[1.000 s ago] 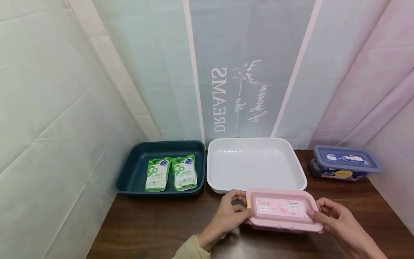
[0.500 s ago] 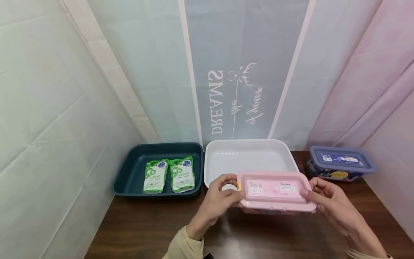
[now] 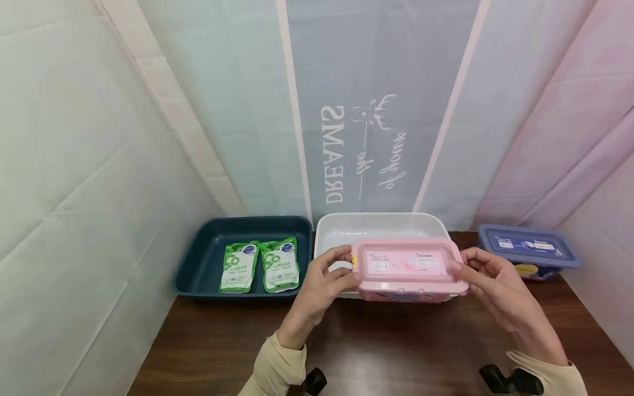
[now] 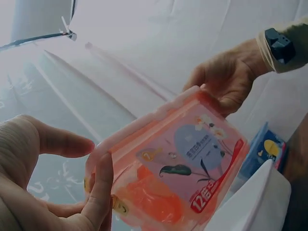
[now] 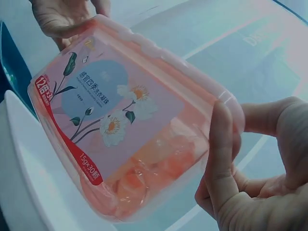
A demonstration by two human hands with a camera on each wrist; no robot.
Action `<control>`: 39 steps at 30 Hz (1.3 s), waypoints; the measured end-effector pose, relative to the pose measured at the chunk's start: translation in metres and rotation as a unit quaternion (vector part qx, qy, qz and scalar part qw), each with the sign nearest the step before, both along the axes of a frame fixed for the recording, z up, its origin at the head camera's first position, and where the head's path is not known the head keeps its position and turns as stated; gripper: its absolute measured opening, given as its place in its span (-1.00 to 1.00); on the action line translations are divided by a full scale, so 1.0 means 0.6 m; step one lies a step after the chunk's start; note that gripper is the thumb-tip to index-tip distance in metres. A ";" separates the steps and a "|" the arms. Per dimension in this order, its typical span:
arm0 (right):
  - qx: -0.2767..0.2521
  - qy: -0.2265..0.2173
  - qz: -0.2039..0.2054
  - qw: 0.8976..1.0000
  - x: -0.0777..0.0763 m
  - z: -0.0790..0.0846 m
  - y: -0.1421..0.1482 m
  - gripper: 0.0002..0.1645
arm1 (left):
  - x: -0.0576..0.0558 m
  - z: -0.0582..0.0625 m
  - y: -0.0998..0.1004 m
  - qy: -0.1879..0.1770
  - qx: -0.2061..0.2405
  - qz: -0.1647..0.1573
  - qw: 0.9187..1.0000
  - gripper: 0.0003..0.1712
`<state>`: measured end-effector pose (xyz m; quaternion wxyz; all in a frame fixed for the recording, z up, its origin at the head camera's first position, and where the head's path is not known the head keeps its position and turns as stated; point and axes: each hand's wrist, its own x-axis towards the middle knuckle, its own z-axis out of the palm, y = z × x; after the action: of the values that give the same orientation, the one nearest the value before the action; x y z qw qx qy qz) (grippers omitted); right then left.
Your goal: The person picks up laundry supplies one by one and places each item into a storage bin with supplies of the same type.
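A pink laundry pod box (image 3: pixel 406 264) with a lid is held level over the front part of the white tray (image 3: pixel 381 223). My left hand (image 3: pixel 319 286) pinches its left end between thumb and fingers. At the opposite end, my right hand (image 3: pixel 500 289) grips the lid's rim, thumb on top. Orange pods (image 5: pixel 159 163) show through the clear wall in the right wrist view. The box's flowered label (image 4: pixel 192 154) faces the left wrist camera. How far the underside is from the tray floor is hidden in the head view.
Left of the white tray, a dark teal tray (image 3: pixel 190 269) holds two green-and-white pouches (image 3: pixel 260 267). A blue lidded box (image 3: pixel 530 247) stands on the brown table (image 3: pixel 238 346) at the right, near the curtain wall (image 3: pixel 599 247).
Both hands have carried the pink laundry pod box up and forward, slightly left, from the tray's front edge to over the white tray. The pouches and the blue box stay put.
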<state>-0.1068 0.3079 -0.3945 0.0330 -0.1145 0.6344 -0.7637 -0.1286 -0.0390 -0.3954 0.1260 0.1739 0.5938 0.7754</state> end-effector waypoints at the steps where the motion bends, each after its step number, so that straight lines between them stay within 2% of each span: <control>1: 0.001 0.004 -0.003 1.000 -0.003 0.003 -0.003 -0.71 | -0.003 0.001 -0.002 0.004 0.003 0.006 1.000 -0.23; 6: -0.027 0.030 0.002 0.999 -0.022 0.013 -0.021 -0.65 | -0.018 0.008 -0.014 0.028 0.006 0.027 0.999 -0.20; 14: -0.068 0.069 0.010 0.995 -0.051 0.030 -0.044 -0.59 | -0.048 0.013 -0.026 0.040 0.038 0.018 0.998 -0.09; 20: -0.080 0.089 -0.006 0.993 -0.068 0.039 -0.054 -0.57 | -0.064 0.007 -0.021 0.058 0.064 0.025 0.996 -0.08; 24: -0.099 0.097 -0.021 0.990 -0.075 0.043 -0.052 -0.55 | -0.074 0.003 -0.006 0.051 0.081 0.042 0.995 -0.13; 32: -0.133 0.077 -0.039 0.987 -0.100 0.032 -0.054 -0.57 | -0.096 -0.002 0.010 0.035 0.088 0.084 0.992 -0.27; 39: -0.140 0.061 -0.057 0.987 -0.130 0.006 -0.061 -0.59 | -0.128 -0.018 0.011 0.029 0.076 0.085 0.993 -0.27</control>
<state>-0.1850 0.2710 -0.3911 -0.0653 -0.1279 0.5275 -0.8373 -0.2053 -0.0324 -0.4064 0.0292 0.1542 0.5490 0.8209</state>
